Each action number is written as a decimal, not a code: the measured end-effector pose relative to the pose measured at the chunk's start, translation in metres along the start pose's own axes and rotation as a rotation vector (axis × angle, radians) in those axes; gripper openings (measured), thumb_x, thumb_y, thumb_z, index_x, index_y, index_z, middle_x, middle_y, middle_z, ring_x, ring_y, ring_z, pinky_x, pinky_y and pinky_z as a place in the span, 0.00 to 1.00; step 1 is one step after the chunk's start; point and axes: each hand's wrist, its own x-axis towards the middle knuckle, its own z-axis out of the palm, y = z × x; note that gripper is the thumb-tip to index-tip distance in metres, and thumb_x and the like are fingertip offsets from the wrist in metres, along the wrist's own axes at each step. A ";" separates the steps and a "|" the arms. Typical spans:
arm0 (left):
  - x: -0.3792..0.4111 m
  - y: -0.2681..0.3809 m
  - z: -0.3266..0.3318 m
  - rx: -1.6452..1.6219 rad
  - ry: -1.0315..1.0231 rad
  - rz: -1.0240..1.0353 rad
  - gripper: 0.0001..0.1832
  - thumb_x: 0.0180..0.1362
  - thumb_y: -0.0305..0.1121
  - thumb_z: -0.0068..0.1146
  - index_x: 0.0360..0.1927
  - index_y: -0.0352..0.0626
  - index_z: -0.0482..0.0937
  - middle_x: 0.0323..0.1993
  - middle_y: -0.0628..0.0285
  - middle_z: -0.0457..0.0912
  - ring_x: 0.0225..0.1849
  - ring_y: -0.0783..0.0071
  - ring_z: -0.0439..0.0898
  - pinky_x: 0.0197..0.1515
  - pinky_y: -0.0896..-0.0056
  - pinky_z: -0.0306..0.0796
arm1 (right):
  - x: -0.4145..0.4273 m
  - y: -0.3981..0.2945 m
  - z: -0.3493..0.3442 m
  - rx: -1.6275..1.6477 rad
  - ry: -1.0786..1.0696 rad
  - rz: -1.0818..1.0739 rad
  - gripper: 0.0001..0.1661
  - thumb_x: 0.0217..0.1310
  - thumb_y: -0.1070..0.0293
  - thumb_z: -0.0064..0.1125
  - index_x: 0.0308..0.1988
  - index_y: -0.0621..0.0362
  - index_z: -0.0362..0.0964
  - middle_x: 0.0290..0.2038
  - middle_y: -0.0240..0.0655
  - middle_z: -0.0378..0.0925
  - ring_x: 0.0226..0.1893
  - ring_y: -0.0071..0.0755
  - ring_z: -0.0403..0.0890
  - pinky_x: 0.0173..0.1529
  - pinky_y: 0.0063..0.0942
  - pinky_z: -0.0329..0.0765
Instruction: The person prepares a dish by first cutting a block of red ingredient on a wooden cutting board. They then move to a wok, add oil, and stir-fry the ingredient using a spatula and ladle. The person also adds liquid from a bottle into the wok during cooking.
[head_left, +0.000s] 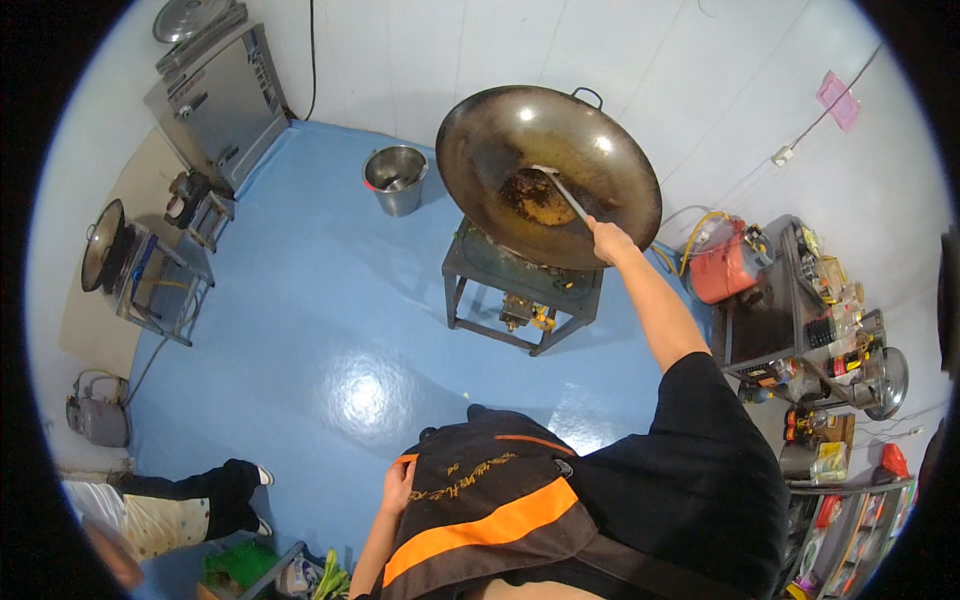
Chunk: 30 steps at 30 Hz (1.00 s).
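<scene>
My right hand (611, 240) grips the handle of a metal wok spatula (568, 196), whose blade rests low inside a large wok (532, 120). Brown sauce or oily residue (546, 204) coats the wok's bottom. The wok sits tilted on a dark metal burner stand (487, 259) with a gas valve (517, 309) below. My left hand (397, 486) is down at the side of my black apron (480, 487), its fingers partly hidden by an orange-trimmed pocket edge; whether they hold anything is not visible.
A steel bucket (396, 199) stands left of the wok. To the right are a red gas cylinder (721, 271) and a shelf (757, 337) of bottles. Another wok (103, 244) on a stand is at far left. Another person (172, 510) stands lower left beside a green crate (238, 570).
</scene>
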 end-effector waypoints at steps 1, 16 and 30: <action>-0.001 0.008 -0.002 -0.003 -0.001 -0.003 0.17 0.58 0.38 0.46 0.38 0.31 0.75 0.34 0.45 0.78 0.37 0.54 0.77 0.40 0.64 0.68 | -0.004 0.001 -0.002 0.001 -0.022 0.001 0.40 0.49 0.82 0.42 0.62 0.49 0.47 0.38 0.52 0.75 0.40 0.51 0.77 0.39 0.41 0.74; 0.009 -0.004 -0.004 0.019 -0.047 -0.003 0.16 0.59 0.38 0.46 0.38 0.32 0.75 0.31 0.45 0.78 0.34 0.52 0.76 0.37 0.63 0.68 | -0.117 0.033 -0.023 -0.204 -0.070 -0.013 0.32 0.55 0.76 0.40 0.60 0.42 0.52 0.38 0.46 0.76 0.40 0.47 0.78 0.39 0.42 0.75; -0.006 -0.010 -0.002 -0.009 -0.034 0.030 0.15 0.58 0.36 0.46 0.38 0.32 0.75 0.32 0.44 0.78 0.34 0.51 0.77 0.36 0.62 0.68 | 0.022 -0.015 0.015 0.214 -0.053 0.174 0.39 0.51 0.82 0.44 0.63 0.57 0.44 0.39 0.51 0.74 0.38 0.50 0.78 0.39 0.42 0.76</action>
